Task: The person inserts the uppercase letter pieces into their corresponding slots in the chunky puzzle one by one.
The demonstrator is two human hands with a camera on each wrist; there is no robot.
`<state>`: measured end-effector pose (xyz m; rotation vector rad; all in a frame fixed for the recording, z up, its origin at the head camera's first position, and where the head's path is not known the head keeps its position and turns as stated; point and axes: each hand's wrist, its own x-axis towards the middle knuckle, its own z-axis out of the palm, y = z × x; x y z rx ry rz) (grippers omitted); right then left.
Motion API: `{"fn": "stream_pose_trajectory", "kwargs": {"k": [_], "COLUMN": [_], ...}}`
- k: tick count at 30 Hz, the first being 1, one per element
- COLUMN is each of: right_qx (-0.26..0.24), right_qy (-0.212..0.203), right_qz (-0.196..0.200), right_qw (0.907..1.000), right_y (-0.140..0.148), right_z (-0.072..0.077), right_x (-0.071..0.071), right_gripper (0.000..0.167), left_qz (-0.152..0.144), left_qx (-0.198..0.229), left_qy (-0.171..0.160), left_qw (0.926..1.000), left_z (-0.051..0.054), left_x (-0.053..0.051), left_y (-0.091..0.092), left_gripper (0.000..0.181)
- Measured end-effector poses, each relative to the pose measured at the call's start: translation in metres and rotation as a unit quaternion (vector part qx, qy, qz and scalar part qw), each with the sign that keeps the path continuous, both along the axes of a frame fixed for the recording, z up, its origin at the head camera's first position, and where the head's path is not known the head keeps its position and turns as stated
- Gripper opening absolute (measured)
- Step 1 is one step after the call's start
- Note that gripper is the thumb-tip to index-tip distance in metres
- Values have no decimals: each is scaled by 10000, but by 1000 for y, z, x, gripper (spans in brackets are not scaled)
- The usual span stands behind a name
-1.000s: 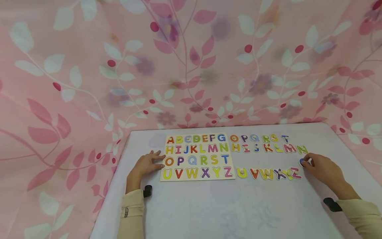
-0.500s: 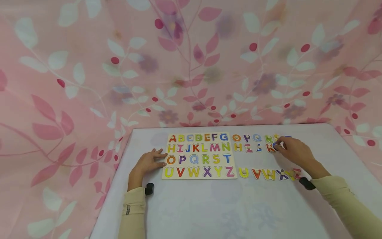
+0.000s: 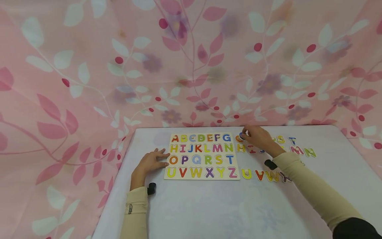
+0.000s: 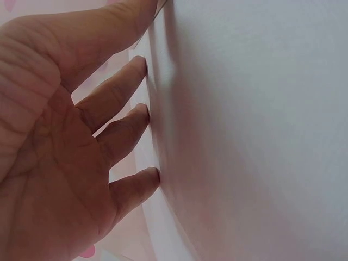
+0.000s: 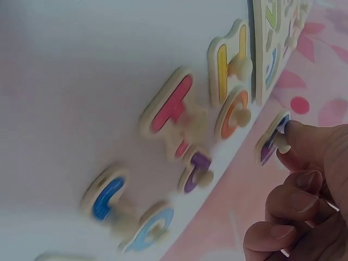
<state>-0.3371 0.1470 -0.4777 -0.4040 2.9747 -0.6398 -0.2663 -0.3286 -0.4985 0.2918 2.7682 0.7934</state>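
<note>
My right hand [image 3: 259,136] pinches a blue knobbed letter piece [image 5: 272,138] between thumb and finger, above the table's far side. Which letter it is cannot be read at this angle. Left of it lies the wooden alphabet board [image 3: 203,178], its top row bearing several knobbed letters. My left hand [image 3: 150,162] rests beside the board's left edge, fingers spread and holding nothing. Under and near the right hand lie loose pieces: an orange O [image 5: 235,114], a yellow H [image 5: 228,62], a pink I [image 5: 174,109] and a purple P [image 5: 194,169].
Right of the board, a lower row of loose letters starts with a yellow U [image 3: 246,174]; my right sleeve [image 3: 316,189] covers its far end. A blue T [image 3: 292,141] and a green N [image 3: 311,152] lie farther right. A floral curtain [image 3: 191,66] hangs behind the table.
My right hand has carried the blue letter piece leftward from the far right, over the loose letters, to near the board's top right corner. The left hand stays at the board's edge.
</note>
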Motion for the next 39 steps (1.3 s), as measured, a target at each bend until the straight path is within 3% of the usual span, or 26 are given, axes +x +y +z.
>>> {"fn": "stream_pose_trajectory", "kwargs": {"k": [6,14,28,34,39], "right_qx": [-34,-140,-215,-310,-284], "right_qy": [-286,-253,-347,-434,-335], "right_qz": [95,238,198,206,103], "right_qw": [9995,9993,9990,9984,9990], "right_y": [-28,-55,-69,-65,-54], "right_z": [-12,-18,-15,-15,-6], "right_x": [-21,-28,-23,-22,-17], "right_gripper": [22,22,21,25,31], "left_qz": [0,60,50,73,16], "left_qx": [48,52,7,47,12], "left_qy": [27,-25,-25,-63,24], "left_qw": [10000,10000,10000,9999,10000], "left_z": [1,3,0,-1,0], "left_x": [1,1,-1,-1,1], "left_y": [0,1,-1,-1,-1], "left_gripper": [50,51,52,52,51]}}
